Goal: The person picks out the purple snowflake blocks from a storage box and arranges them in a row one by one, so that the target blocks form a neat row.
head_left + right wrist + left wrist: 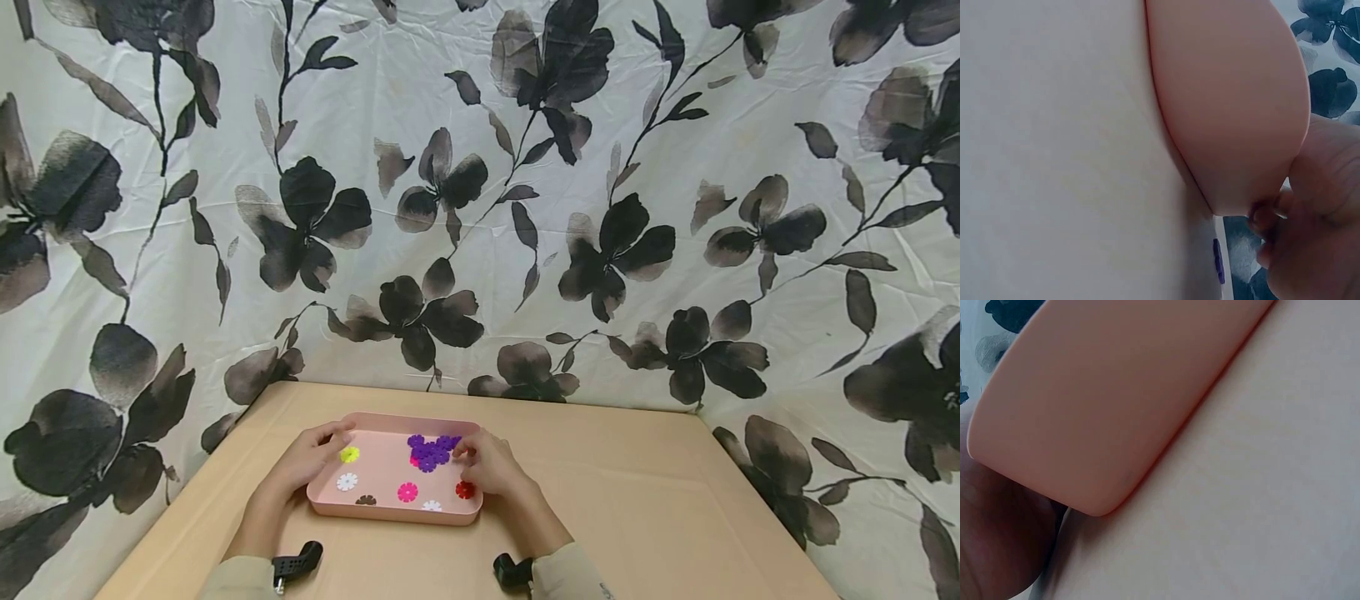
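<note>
Filling both wrist views, pink tray [1104, 406], its pieces hidden.

The tray [390, 515] is pale pink. Inside it, a cluster of purple discs [431, 451] sits at the far side; a yellow disc [349, 454] lies near the tray's left edge, a white one [347, 482] just nearer, a magenta one [407, 492] mid-front, a red one [466, 490] right. The table [637, 500] under the tray is light tan. The curtain [480, 192] behind it is white with black flowers.
</note>
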### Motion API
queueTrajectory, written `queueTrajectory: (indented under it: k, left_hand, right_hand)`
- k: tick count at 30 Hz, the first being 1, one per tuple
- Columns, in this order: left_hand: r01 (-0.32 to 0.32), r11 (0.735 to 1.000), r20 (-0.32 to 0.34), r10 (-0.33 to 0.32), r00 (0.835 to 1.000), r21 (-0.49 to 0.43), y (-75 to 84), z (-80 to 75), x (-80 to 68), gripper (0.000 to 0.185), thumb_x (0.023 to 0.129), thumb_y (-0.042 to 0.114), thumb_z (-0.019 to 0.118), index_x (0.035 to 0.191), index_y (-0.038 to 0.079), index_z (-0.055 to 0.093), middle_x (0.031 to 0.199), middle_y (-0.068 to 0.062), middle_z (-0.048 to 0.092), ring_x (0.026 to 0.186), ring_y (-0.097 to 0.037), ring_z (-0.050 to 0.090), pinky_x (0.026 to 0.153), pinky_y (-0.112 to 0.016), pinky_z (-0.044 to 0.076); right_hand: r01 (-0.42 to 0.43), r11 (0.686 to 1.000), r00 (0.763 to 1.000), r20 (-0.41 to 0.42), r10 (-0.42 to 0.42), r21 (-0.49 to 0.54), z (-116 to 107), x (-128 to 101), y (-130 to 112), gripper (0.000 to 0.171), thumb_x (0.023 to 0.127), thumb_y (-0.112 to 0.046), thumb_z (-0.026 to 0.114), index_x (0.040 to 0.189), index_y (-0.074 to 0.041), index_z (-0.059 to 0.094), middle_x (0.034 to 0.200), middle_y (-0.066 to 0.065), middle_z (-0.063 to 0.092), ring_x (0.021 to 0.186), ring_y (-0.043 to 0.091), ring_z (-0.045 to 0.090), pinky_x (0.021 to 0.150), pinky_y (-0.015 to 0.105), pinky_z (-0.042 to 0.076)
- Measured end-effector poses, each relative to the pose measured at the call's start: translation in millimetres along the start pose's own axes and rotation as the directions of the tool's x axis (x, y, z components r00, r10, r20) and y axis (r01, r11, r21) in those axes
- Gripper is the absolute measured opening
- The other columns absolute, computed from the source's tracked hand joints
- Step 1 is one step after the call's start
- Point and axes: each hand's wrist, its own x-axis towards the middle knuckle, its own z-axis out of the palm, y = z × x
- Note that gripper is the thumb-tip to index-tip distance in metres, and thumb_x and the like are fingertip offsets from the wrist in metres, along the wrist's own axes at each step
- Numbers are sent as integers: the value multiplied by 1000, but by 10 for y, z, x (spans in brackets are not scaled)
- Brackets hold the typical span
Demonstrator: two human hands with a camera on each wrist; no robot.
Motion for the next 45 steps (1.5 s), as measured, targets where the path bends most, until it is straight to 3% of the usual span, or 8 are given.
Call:
queueTrajectory:
  k: [4, 10, 14, 20, 24, 38, 42, 45]
  left_hand:
    - [2, 1000, -2, -2, 1000, 8, 2, 8, 8, 54, 107, 38, 58, 151, 7, 54, 161, -26, 43, 152, -49, 32, 125, -65, 25]
    - [5, 1000, 3, -5, 1000, 14, 16, 15, 19, 53, 107, 37, 58, 151, 8, 54, 161, -26, 42, 153, -50, 32, 124, -66, 25]
    - [7, 1000, 8, -7, 1000, 4, 20, 17, 22, 53, 108, 37, 57, 152, 8, 53, 161, -26, 42, 153, -49, 31, 125, -65, 24]
    - [6, 1000, 3, -6, 1000, 1, 11, 13, 23, 53, 107, 37, 58, 152, 8, 53, 161, -25, 42, 153, -49, 31, 125, -65, 24]
    - [10, 1000, 4, -10, 1000, -1, 4, 15, 24, 54, 107, 38, 58, 152, 8, 53, 161, -25, 43, 153, -49, 31, 125, -65, 24]
    - [8, 1000, 0, -8, 1000, 5, 5, 9, 7, 55, 107, 39, 57, 152, 7, 52, 160, -25, 45, 152, -48, 33, 124, -65, 26]
    - [11, 1000, -1, -11, 1000, 8, 16, 8, 2, 55, 108, 39, 57, 152, 7, 52, 160, -25, 44, 153, -49, 33, 124, -65, 26]
    - [18, 1000, -2, -18, 1000, 4, 22, 7, 1, 55, 108, 39, 56, 153, 8, 52, 161, -25, 43, 153, -49, 32, 124, -65, 25]
  right_hand:
    - [21, 994, 998, -49, -26, -107, 5, 4, 9, 35, 81, -12, 80, 116, -14, 78, 122, 5, 68, 100, 21, 48, 84, 40, 34]
    - [3, 988, 1000, 5, -2, -153, 36, 12, 38, 49, 89, -21, 74, 138, -16, 69, 144, 3, 64, 102, 22, 42, 82, 42, 27]
    - [-8, 990, 1000, -9, 7, -141, 42, 29, 45, 37, 92, -20, 73, 129, -16, 75, 134, 3, 69, 100, 21, 43, 83, 43, 28]
    - [-9, 997, 999, -37, 6, -80, 21, 47, 28, 6, 93, -16, 78, 98, -17, 80, 92, -7, 69, 92, 18, 44, 82, 45, 27]
    - [-5, 999, 1000, -16, 4, -44, 2, 39, 22, 5, 89, -14, 81, 88, -17, 78, 76, -11, 63, 89, 18, 43, 82, 46, 26]
    - [58, 998, 998, 32, -57, -10, -70, 43, 52, 20, 82, -15, 89, 78, -22, 71, 69, -14, 62, 76, 7, 56, 87, 48, 25]
    - [18, 993, 1000, 16, -20, 118, -126, 31, 60, 13, 83, -14, 88, 84, -20, 77, 74, -10, 66, 78, 10, 58, 87, 39, 37]
    - [-19, 962, 999, -20, 25, 271, -188, 21, 92, 9, 89, -12, 83, 97, -13, 80, 84, -5, 70, 82, 15, 58, 74, 27, 49]
